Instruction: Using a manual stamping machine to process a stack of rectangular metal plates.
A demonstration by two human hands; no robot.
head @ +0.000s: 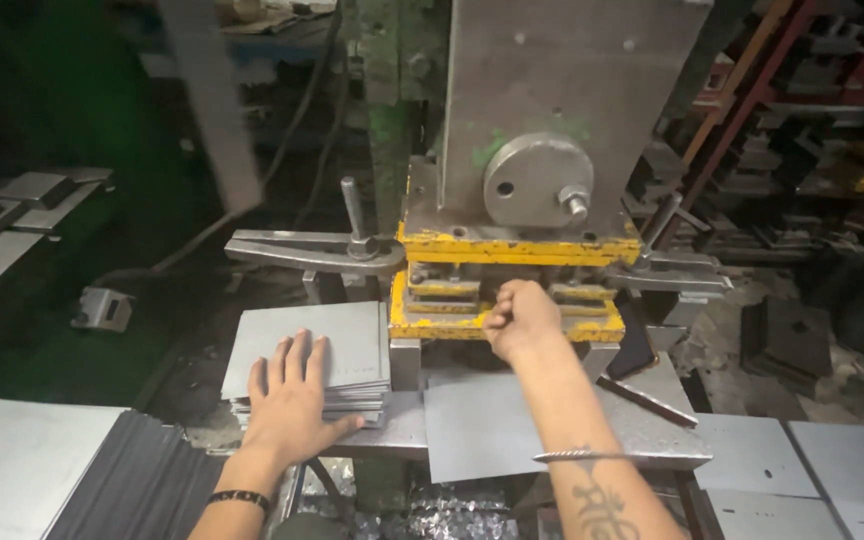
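The left hand [292,400] lies flat on a stack of metal sheets [337,345]; the right hand [520,318], a closed fist, reaches into the yellow press die [422,322].

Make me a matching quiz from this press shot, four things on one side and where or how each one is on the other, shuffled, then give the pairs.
Things:
1. left hand
2. right hand
3. lone metal sheet
4. black wristband

States or places:
A. closed in a fist at the yellow die
B. worn on the left wrist
C. spread flat on the stack of metal sheets
D. lying flat on the press table, under the right forearm

Pairs: 1-C, 2-A, 3-D, 4-B
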